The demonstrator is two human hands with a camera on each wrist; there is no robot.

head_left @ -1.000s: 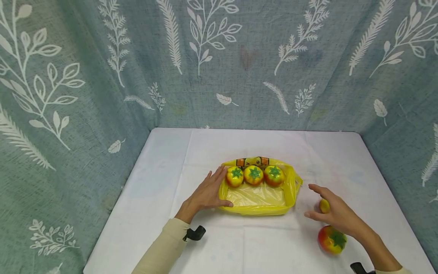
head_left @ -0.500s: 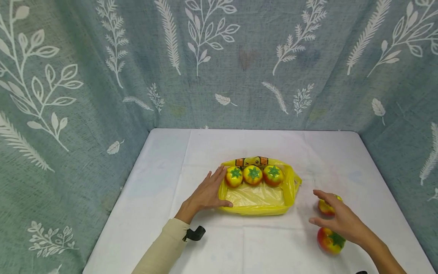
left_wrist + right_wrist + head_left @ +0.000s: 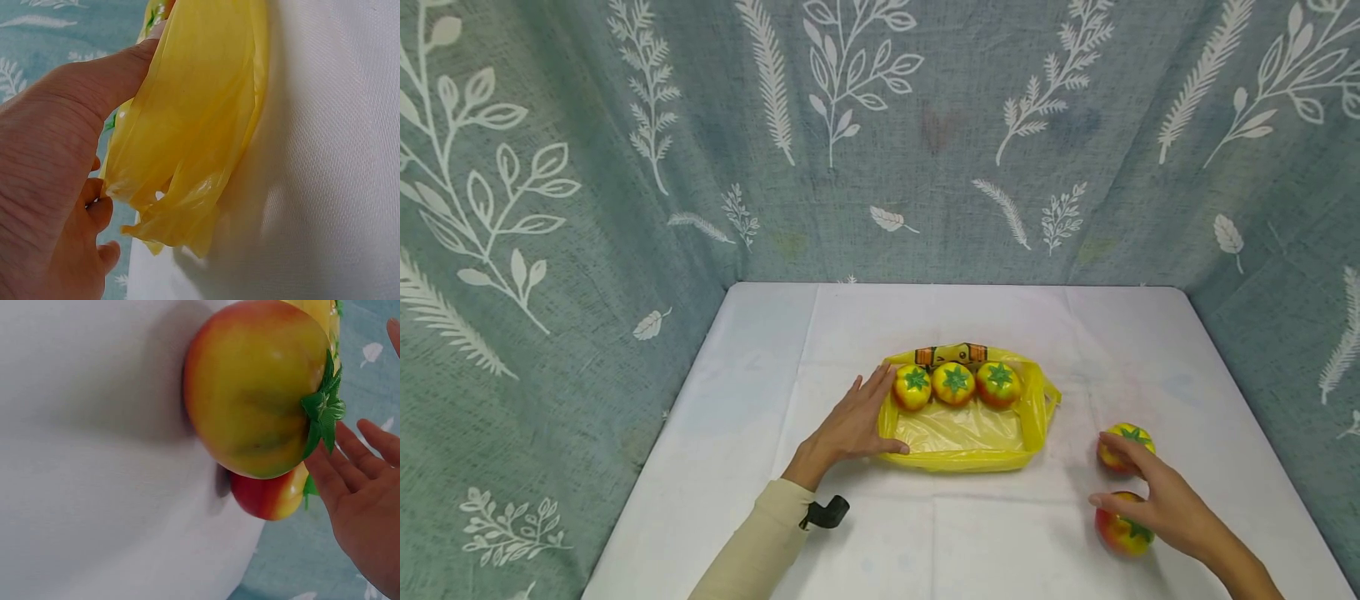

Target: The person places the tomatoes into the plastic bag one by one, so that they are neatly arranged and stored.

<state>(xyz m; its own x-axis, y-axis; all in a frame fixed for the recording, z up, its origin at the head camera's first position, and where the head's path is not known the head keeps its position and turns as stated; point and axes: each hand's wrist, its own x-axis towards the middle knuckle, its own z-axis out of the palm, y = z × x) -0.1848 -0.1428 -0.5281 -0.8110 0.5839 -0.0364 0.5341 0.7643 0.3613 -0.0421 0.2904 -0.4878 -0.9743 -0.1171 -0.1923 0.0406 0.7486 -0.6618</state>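
Observation:
Three yellow-red toy tomatoes with green leaf tops, such as the middle one (image 3: 954,385), stand in a row along the back of a low yellow plastic bag (image 3: 973,461) with its sides folded out. My left hand (image 3: 848,421) rests along the bag's left side, fingers straight, thumb over its front left corner; the left wrist view shows the thumb at the bag's rim (image 3: 200,94). To the right, my right hand (image 3: 1168,500) is spread above two more toy tomatoes. Its fingers overlap the far tomato (image 3: 1141,442), and its thumb crosses over the near tomato (image 3: 1122,535).
A white cloth covers the table (image 3: 925,533). Blue-green curtains (image 3: 940,208) printed with white leaves hang behind it and at both sides. A black wrist camera (image 3: 827,512) sits at the left cuff.
My right hand has moved back towards me and slightly right, uncovering more of the far tomato and reaching over the near one. The left hand and the bag have stayed put.

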